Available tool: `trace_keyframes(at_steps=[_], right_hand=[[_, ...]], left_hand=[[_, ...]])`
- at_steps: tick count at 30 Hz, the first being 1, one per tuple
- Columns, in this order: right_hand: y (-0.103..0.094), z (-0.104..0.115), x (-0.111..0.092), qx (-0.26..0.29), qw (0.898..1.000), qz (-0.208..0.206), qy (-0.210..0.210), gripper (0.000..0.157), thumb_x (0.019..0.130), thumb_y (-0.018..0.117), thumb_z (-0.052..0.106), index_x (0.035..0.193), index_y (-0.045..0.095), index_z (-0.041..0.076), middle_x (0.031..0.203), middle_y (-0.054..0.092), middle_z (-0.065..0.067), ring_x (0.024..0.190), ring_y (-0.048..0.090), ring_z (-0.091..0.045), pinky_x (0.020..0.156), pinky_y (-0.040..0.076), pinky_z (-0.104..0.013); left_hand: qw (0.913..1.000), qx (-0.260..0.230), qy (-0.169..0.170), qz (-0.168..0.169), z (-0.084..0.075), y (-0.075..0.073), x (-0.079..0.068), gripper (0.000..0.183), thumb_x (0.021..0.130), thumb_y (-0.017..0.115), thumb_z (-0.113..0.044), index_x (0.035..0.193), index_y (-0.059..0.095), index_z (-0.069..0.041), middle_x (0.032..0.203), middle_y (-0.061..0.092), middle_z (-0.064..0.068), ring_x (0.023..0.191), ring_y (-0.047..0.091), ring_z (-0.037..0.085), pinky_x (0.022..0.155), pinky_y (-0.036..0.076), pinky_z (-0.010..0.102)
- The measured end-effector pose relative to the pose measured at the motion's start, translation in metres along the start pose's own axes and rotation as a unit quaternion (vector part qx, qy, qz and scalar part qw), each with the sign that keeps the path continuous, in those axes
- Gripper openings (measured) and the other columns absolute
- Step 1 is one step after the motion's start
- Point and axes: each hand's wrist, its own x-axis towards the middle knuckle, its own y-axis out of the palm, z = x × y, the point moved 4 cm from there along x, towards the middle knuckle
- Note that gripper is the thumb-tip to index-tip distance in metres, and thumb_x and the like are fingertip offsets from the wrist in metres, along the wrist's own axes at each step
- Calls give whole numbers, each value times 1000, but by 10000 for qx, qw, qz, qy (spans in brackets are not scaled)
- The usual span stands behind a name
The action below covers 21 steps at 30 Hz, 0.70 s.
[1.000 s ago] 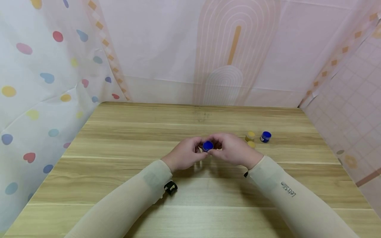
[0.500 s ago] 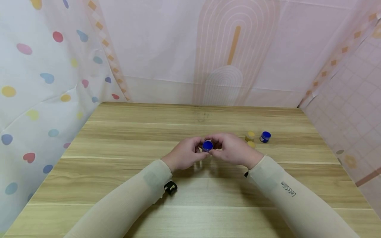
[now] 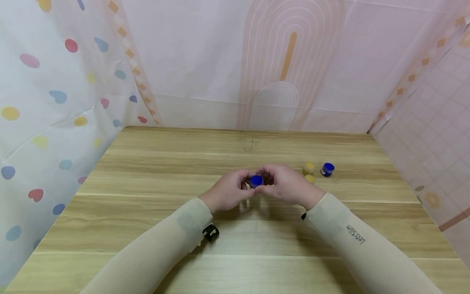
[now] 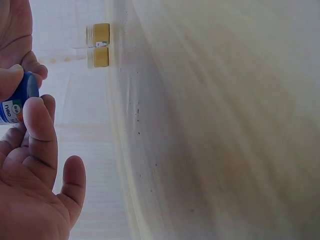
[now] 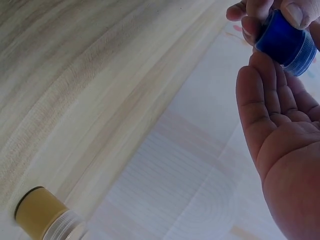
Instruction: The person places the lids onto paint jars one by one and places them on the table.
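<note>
In the head view a small blue paint jar [image 3: 256, 181] with a clear lid is held between both hands above the table, its top facing up. My left hand [image 3: 229, 189] grips it from the left and my right hand [image 3: 283, 183] from the right, thumbs on the near side. A printed label shows on the jar [image 4: 12, 111] in the left wrist view. Seen from the right wrist, the right hand [image 5: 290, 130] has its fingertips against the jar [image 5: 285, 40], below the left hand's fingers. Part of the grip is hidden.
Two yellow paint jars [image 3: 308, 168] and another blue jar [image 3: 327, 169] stand on the wooden table [image 3: 165, 163] beyond the right hand. The nearer yellow jar is partly hidden by that hand. Patterned cloth [image 3: 198, 73] hangs around the back and sides.
The right hand's fingers have shifted slightly around the jar. Both arms and the jar stay in nearly the same place.
</note>
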Motion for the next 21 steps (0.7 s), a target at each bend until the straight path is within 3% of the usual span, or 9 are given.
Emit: trace_keyframes(at_steps=[5, 13, 21], right_hand=[[1, -2, 0, -20, 9999, 17, -113, 38, 97, 75, 14, 133, 66, 6, 106, 75, -1, 96, 70, -13, 87, 60, -33], [1, -1, 0, -110, 9996, 25, -248, 38, 98, 72, 12, 136, 67, 9, 113, 75, -2, 100, 70, -13, 91, 60, -35], [1, 0, -1, -112, 9999, -30, -42, 28, 98, 75, 16, 124, 70, 9, 107, 75, -1, 96, 69, -13, 88, 59, -34]], left_hand=[[10000, 90, -17, -23, 2, 0, 1, 25, 100, 73, -25, 121, 69, -13, 92, 67, -1, 80, 60, 15, 69, 51, 28], [10000, 46, -9, -7, 3, 0, 1, 23, 99, 73, -25, 118, 68, -13, 90, 67, 0, 77, 60, 15, 65, 50, 28], [10000, 25, 73, -32, 2, 0, 0, 26, 99, 73, -23, 121, 68, -10, 86, 66, 0, 74, 59, 13, 63, 50, 26]])
